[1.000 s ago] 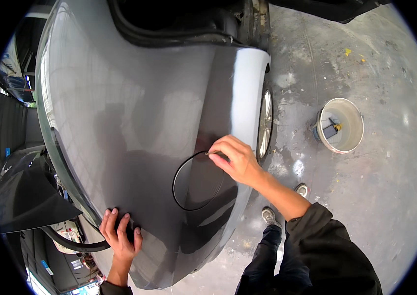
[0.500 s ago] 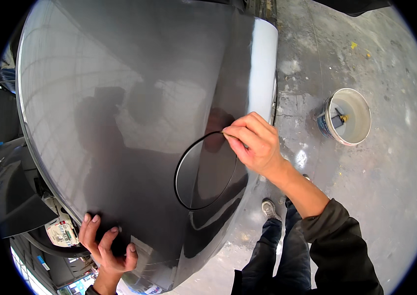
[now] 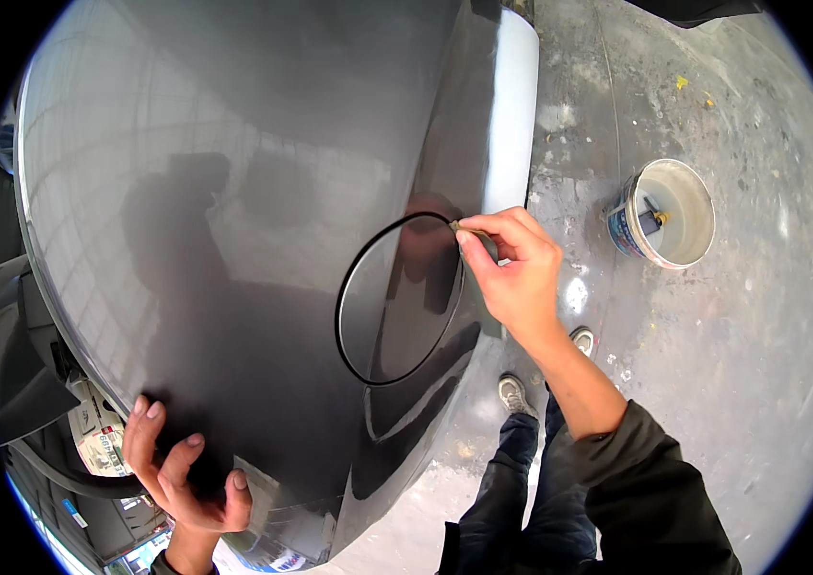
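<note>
A glossy dark grey car body panel (image 3: 301, 240) fills most of the view. In it sits a round fuel filler door (image 3: 359, 331), ringed by a thick black gap at its left and a thinner line at its right. My right hand (image 3: 522, 268) is closed in a pinch at the upper right rim of the door. A small brownish piece (image 3: 455, 225) shows at its fingertips, too small to name. My left hand (image 3: 181, 484) rests at the panel's lower left with fingers spread and nothing in them. Reflections of my arm and head show in the paint.
A white bucket (image 3: 704, 235) with liquid and a dark tool inside stands on the stained concrete floor (image 3: 675, 402) at right. A white-coated strip (image 3: 514, 105) runs along the panel's upper right edge. Below are my shoes (image 3: 514, 393). Dark car parts lie beyond the left edge.
My right fingertips have slid a little to the right along the door's rim. The left hand stays at the panel's lower left. The whole view has shifted slightly.
</note>
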